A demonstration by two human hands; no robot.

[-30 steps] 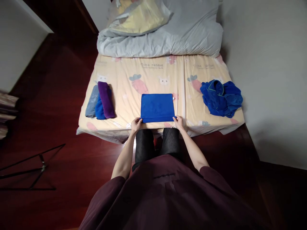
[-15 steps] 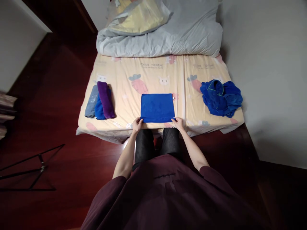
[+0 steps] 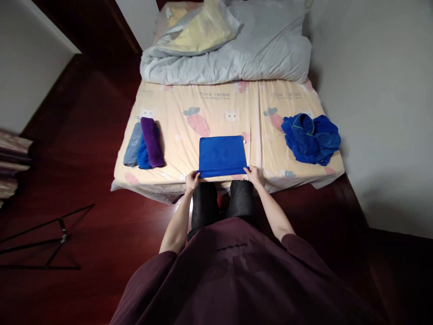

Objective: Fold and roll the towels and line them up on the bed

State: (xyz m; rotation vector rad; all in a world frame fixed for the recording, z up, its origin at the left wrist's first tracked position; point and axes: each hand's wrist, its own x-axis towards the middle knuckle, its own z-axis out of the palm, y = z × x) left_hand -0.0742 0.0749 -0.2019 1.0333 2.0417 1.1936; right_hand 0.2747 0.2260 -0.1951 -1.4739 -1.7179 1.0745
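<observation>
A blue towel [image 3: 222, 153] lies as a flat rectangle near the front edge of the bed, its near edge turned over into a narrow band. My left hand [image 3: 192, 180] pinches the near left corner of that band. At the near right corner, my right hand [image 3: 252, 174] grips the band between thumb and fingers. A small white tag shows at the towel's right side. To the left, a grey-blue rolled towel [image 3: 132, 146], a blue rolled towel [image 3: 143, 155] and a purple rolled towel [image 3: 152, 142] lie side by side. Crumpled blue towels [image 3: 309, 140] form a heap on the right.
The bed [image 3: 179, 158] has a cream sheet printed with carrots and rabbits. A grey quilt [image 3: 264, 54] is bunched at its far end. A black tripod leg assembly [image 3: 62, 230] stands on the dark red floor at left. A wall [image 3: 382, 113] borders the right side.
Both hands have stayed on the towel's near corners. The turned-over band now looks more pronounced, and the left corner sits slightly lower. The view has shifted a little.
</observation>
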